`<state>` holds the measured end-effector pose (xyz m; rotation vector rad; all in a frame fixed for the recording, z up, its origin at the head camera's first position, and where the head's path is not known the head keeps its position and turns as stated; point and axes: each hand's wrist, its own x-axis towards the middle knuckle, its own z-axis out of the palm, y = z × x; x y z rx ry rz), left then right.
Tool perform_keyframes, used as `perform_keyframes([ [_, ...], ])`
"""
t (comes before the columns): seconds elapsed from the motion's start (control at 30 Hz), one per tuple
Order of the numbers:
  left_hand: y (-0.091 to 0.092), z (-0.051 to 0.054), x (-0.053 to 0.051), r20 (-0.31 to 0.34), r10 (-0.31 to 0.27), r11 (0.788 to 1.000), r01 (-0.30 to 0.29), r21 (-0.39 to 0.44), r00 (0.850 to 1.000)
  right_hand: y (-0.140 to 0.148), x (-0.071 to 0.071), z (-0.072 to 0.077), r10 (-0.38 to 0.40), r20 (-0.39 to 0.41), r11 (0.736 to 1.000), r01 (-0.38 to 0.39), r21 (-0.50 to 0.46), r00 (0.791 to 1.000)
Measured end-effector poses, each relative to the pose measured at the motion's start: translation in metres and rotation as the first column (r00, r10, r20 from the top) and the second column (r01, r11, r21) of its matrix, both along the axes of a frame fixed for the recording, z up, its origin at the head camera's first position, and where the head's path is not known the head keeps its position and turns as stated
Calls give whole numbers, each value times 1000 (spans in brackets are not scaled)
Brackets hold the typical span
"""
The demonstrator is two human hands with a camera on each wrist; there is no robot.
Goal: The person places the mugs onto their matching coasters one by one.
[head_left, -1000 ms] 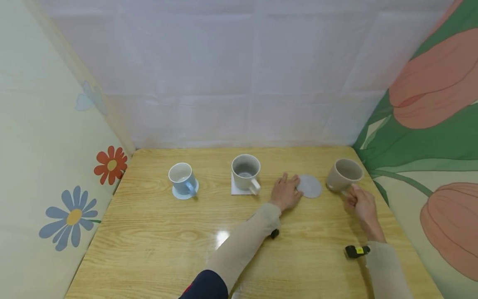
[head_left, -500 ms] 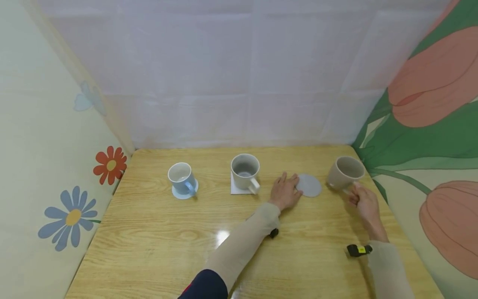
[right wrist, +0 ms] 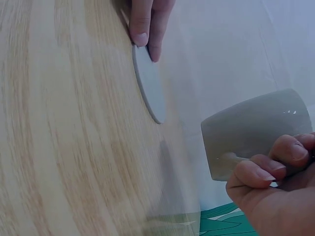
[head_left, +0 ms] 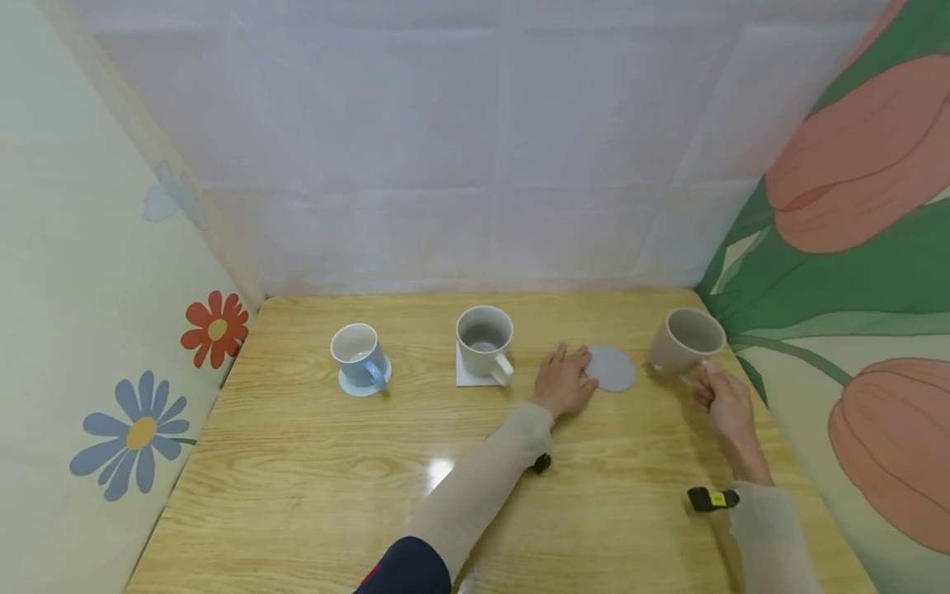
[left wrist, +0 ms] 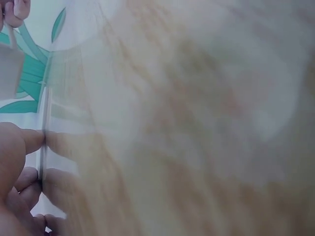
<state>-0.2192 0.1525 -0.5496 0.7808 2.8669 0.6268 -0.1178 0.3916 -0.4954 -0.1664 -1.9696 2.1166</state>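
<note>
A grey-beige mug (head_left: pixel 683 345) hangs tilted at the right, its handle gripped by my right hand (head_left: pixel 729 410). In the right wrist view, a gap shows between the base of this mug (right wrist: pixel 246 135) and the tabletop. My left hand (head_left: pixel 564 383) rests on the table with its fingers spread. Its thumb and a finger touch the left edge of a round grey coaster (head_left: pixel 613 369). Seen from the right wrist, that coaster (right wrist: pixel 148 83) lies flat on the wood. The left wrist view is mostly blurred tabletop, with my left fingers (left wrist: pixel 32 142) at its left side.
A larger white mug (head_left: pixel 484 342) with a grey inside stands on a square white coaster (head_left: pixel 467 380), left of my left hand. Farther left, a small blue-and-white mug (head_left: pixel 359 355) stands on a round pale coaster (head_left: pixel 356 388). White cloth (head_left: pixel 475 165) hangs behind the wooden table (head_left: pixel 312 470).
My right hand has raised the grey-beige mug slightly and shifted it a little right. My left hand stays at the round coaster. The view has turned slightly.
</note>
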Motion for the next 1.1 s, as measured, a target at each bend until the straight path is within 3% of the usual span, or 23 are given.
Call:
perform_keyframes([
  [0.13, -1, -3, -1, 0, 0, 1000, 0, 14, 1000, -1, 1, 1, 1, -16, 1000, -1, -13, 1000],
  [0.47, 0, -16, -7, 68, -3, 993, -5, 119, 998, -3, 3, 3, 11, -47, 1000, -12, -28, 999],
  [0.73, 0, -14, -5, 95, 8, 992, -20, 126, 995, -6, 5, 4, 20, -51, 1000, -21, -18, 999],
  [1.1, -3, -7, -1, 58, -3, 994, -4, 113, 998, -10, 2, 9, 42, -46, 999, -43, -7, 998],
])
